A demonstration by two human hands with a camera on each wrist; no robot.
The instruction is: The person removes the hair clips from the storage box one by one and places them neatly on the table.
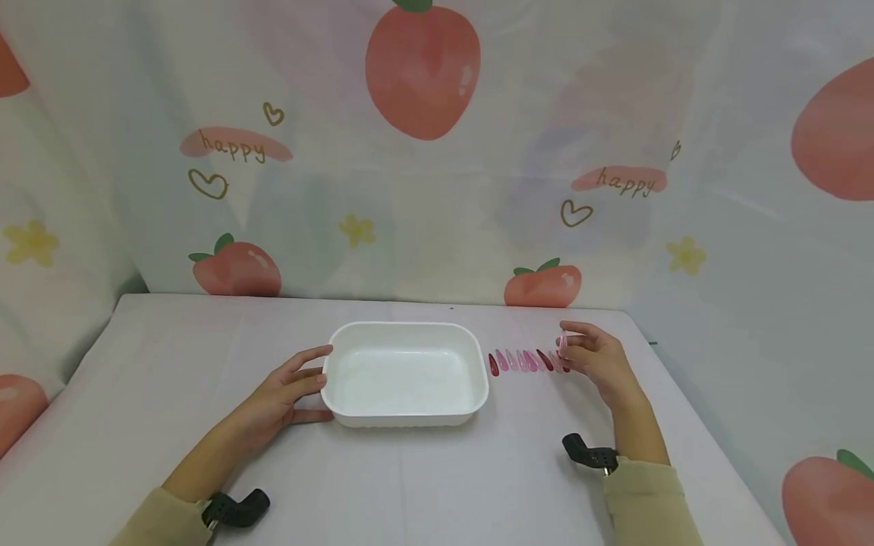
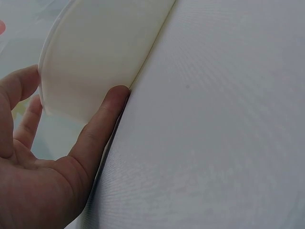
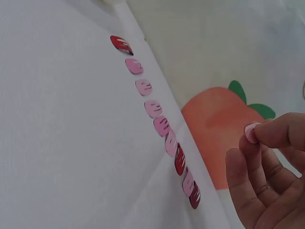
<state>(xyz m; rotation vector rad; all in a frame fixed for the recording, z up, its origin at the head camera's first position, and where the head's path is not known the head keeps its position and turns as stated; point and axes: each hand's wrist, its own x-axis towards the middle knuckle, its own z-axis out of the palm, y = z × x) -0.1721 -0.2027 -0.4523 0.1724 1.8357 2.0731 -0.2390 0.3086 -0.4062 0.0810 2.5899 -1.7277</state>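
Note:
My right hand (image 1: pixel 602 365) pinches a light pink snap hair clip (image 3: pixel 251 133) between thumb and forefinger, raised over the right end of a row of clips. That row holds several pink and red snap hair clips, among them a red clip (image 1: pixel 494 365) at the tray end and a pink clip (image 3: pixel 153 109) farther along. Left of the row stands a white rectangular tray (image 1: pixel 405 415) with rounded corners and nothing in it. My left hand (image 1: pixel 278 396) rests against the tray's left side, its fingers spread and fairly straight, fingertips at the rim and thumb low on the wall (image 2: pixel 86 62).
A white cloth (image 1: pixel 382 493) covers the table. Behind it hangs a curtain (image 1: pixel 437 205) printed with peaches, hearts and the word happy, with more of it along both sides. Each wrist wears a black camera mount (image 1: pixel 235 509).

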